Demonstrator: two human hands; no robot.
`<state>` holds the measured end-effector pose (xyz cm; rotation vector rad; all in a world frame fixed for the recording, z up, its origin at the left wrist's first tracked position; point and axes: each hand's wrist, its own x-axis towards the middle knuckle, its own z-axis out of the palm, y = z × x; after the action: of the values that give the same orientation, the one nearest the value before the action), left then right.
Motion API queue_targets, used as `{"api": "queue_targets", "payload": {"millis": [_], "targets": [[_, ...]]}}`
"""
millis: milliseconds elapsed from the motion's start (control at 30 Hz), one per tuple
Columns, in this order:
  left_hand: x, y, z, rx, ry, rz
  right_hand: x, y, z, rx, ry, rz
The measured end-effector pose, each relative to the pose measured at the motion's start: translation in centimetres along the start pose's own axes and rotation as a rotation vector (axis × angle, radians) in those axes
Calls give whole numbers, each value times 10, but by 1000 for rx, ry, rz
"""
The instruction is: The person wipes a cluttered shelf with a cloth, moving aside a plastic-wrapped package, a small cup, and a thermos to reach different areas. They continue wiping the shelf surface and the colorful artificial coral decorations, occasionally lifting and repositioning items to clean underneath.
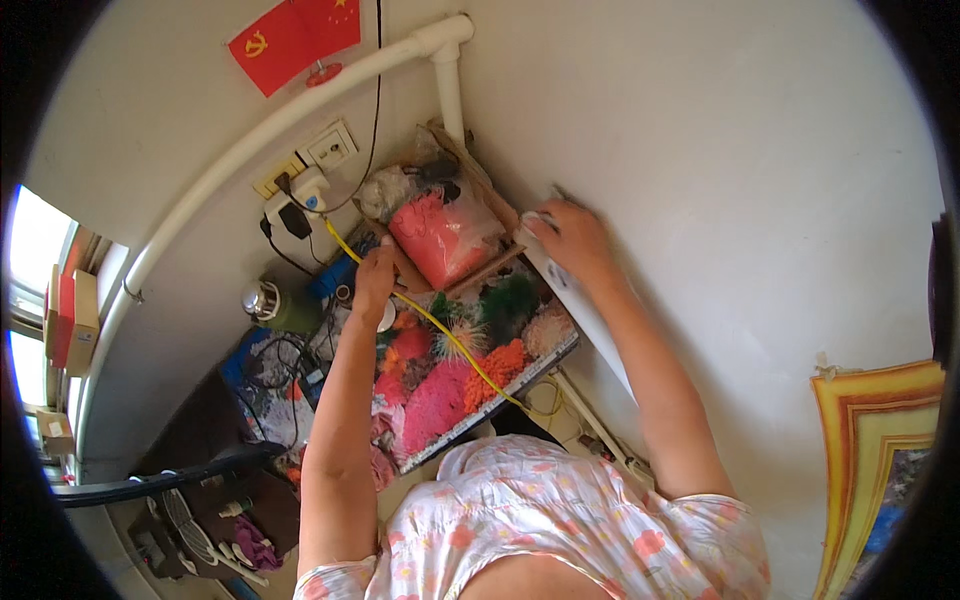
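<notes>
A cardboard box (499, 262) with upright flaps stands in the corner on a table with a colourful coral-print cover (442, 405). Inside it lie a red bundle in clear plastic (442, 236), a crumpled clear plastic bag (386, 191) and something dark. My left hand (377, 276) rests at the box's near left side, its grip partly hidden. My right hand (574, 236) is by the box's right corner, its fingers closed on the top of a long white roll or sheet (577, 300) that slants down beside the table. A yellow cable (442, 326) runs across the table from the wall plugs.
A green flask with a steel cap (281, 306), black cables and a blue object (330, 279) stand or lie at the left. Plugs fill a power adapter (298, 204) on the wall. A white pipe (300, 105) runs above. A framed picture (862, 420) hangs right.
</notes>
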<state>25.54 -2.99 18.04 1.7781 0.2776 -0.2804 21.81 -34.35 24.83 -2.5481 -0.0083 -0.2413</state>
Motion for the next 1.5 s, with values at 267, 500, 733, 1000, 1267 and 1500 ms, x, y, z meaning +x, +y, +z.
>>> {"api": "queue_targets", "payload": {"millis": [267, 500, 733, 1000, 1267, 1500], "targets": [[-128, -216, -53, 90, 100, 33, -144, 52, 67, 155, -55, 23], [-255, -262, -26, 155, -49, -446, -147, 57, 192, -142, -319, -219], [-273, -277, -47, 396, 174, -7, -223, 126, 176, -381, -229, -84], [-294, -238, -74, 827, 560, -13, -205, 94, 188, -221, -157, -155], [-290, -244, -93, 836, 491, 223, -221, 18, 113, 290, -39, -169], [-269, -228, -81, 830, 299, 403, -243, -49, 215, 168, -281, -510]]}}
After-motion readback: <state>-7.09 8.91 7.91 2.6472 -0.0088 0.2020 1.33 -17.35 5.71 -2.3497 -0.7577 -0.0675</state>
